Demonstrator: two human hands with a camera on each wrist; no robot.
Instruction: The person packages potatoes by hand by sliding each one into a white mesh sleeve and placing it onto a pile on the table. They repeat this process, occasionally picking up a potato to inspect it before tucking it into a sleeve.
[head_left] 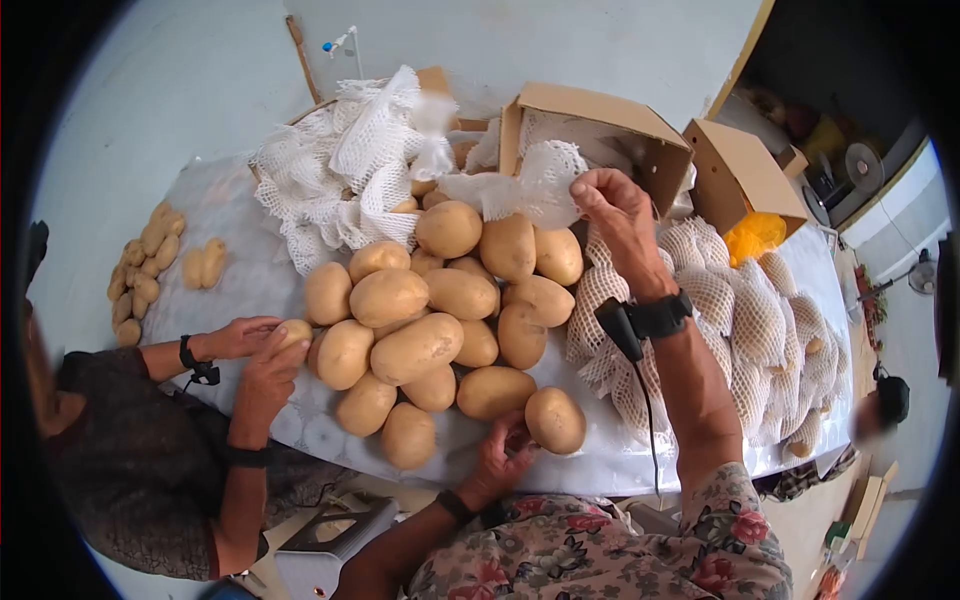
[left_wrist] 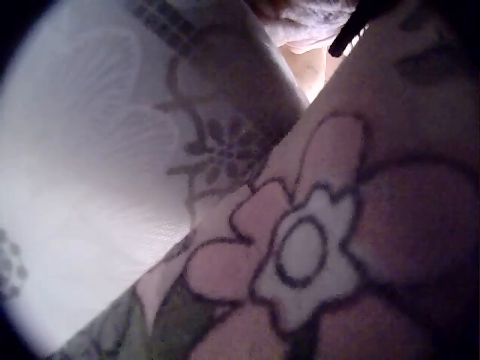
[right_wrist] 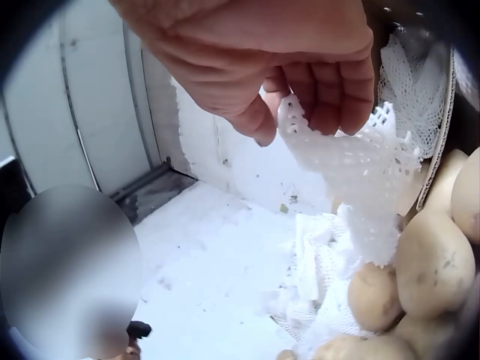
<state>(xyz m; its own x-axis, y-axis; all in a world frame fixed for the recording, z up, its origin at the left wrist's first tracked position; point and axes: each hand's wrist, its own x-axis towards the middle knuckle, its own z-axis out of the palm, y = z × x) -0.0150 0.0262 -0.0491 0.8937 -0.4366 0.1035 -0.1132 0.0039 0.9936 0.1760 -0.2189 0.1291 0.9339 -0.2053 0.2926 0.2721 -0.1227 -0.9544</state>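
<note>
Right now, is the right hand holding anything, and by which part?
Yes: the right hand pinches a white net by one edge.

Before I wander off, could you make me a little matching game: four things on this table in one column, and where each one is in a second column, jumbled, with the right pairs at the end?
Column one
1. Netted potatoes
2. Raised foam net sleeve
3. Heap of unwrapped potatoes
4. Yellow plastic

Column two
A. In the middle of the head view
B. At the lower edge of the right-hand cardboard box
C. Spread over the right side of the table
D. Pinched in the camera wearer's right hand

Right pairs: 1-C, 2-D, 3-A, 4-B
</note>
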